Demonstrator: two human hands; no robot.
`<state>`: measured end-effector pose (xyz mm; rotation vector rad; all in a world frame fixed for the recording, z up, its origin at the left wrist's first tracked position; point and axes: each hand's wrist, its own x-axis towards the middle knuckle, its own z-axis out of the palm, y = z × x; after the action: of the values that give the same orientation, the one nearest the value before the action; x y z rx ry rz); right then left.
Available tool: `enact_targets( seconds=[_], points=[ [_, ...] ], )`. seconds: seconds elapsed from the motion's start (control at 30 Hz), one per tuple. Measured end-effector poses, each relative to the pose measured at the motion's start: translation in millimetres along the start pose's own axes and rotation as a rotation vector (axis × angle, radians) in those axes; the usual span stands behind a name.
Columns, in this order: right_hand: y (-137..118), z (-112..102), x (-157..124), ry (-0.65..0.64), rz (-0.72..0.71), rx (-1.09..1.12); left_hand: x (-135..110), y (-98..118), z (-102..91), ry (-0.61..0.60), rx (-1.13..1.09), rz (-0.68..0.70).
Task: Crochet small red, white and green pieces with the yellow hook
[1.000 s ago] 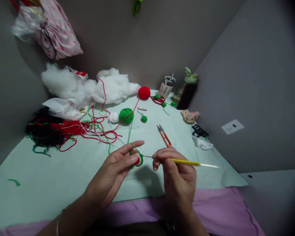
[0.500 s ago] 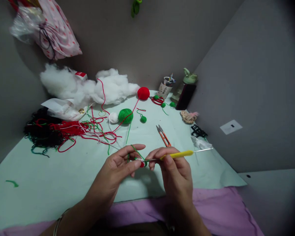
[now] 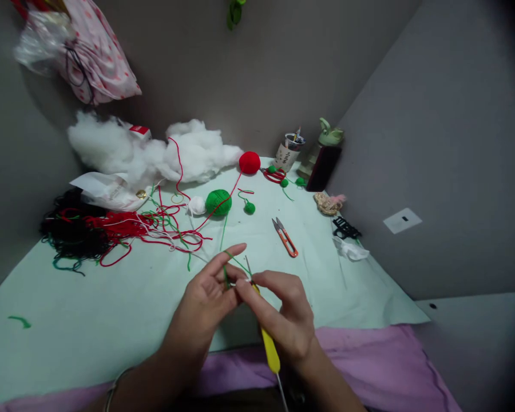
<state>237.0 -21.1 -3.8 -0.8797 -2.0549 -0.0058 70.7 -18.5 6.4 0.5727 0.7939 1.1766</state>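
left hand: the left hand (image 3: 201,306) pinches the piece (image 3: 248,280) between thumb and fingers, with its index finger raised and green yarn (image 3: 240,264) running over it.
right hand: the right hand (image 3: 285,315) grips the hook (image 3: 270,350), its thumb reaching across to the piece beside the left thumb.
piece: at the meeting fingertips, held above the table (image 3: 133,309); only a pale sliver shows, the rest hidden by fingers.
hook: yellow handle slanting down toward the person, thin shaft poking up past the fingertips; too small to tell whether a loop is on it.
just changed: half a second ago the handle pointed out to the right, almost level; now it stands steep, and the hands have closed in on each other.
meaning: probably a moment of steadying or adjusting the stitches rather than drawing yarn through.
yarn source: the strand leads back to the green ball (image 3: 218,202), which sits where it was.
beyond: snips (image 3: 290,242) lie untouched past the right hand; red ball (image 3: 249,163) and stuffing (image 3: 193,151) are further back.
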Motion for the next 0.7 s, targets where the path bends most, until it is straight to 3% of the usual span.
enact_targets(
  seconds=[0.1, 0.23, 0.3, 0.47, 0.6, 0.7],
  points=[
    [1, 0, -4, 0.087, 0.136, 0.202, 3, 9, 0.4, -0.058, -0.128, -0.204],
    [0, 1, 0, 0.255, 0.426, 0.716, 4, 14, -0.9, -0.023, -0.064, -0.116],
    [-1, 4, 3, 0.250, 0.472, 0.811, 3, 11, -1.2, -0.037, 0.018, -0.065],
    [-5, 10, 0, 0.182, 0.397, 0.601, 2, 2, -1.8, -0.014, 0.157, 0.017],
    [-7, 8, -8, 0.131, 0.232, 0.242, 6, 0, -4.4, -0.085, -0.031, -0.101],
    [-4, 5, -7, 0.173, 0.292, 0.379, 9, 4, -7.5, -0.091, -0.109, -0.210]
  ],
)
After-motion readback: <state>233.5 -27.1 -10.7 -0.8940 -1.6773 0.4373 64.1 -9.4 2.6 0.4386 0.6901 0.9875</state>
